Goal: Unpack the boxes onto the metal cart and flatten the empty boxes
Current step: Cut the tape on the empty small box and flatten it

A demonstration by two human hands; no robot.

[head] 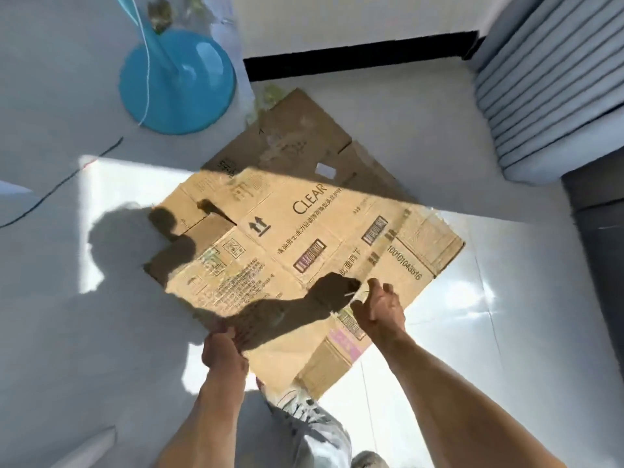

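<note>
The left hand (221, 347) grips the near edge of the flattened box (304, 251) at about 7 o'clock of the panel, fingers curled around the cardboard rim. The right hand (380, 307) holds the same near edge at about 5 o'clock, thumb up and fingers wrapped over the board beside a strip of tape. Both hands are closed on the box; neither is spread.

The flattened box is printed CLEAR and is held low over the floor (422, 109), tilted away from the person. At 12 o'clock beyond it, a second flattened box (304, 136) lies flat on the floor, partly covered by the held one.

Progress, as a judgement: two boxes are already emptied and collapsed, and the held one appears ready to go on top of the other. The metal cart is not in view, so the unpacking stage cannot be checked, nor whether more boxes remain.

At 10 o'clock stands a blue fan base (177, 82). At 2 o'clock is a grey ribbed cushion (553, 89).
</note>
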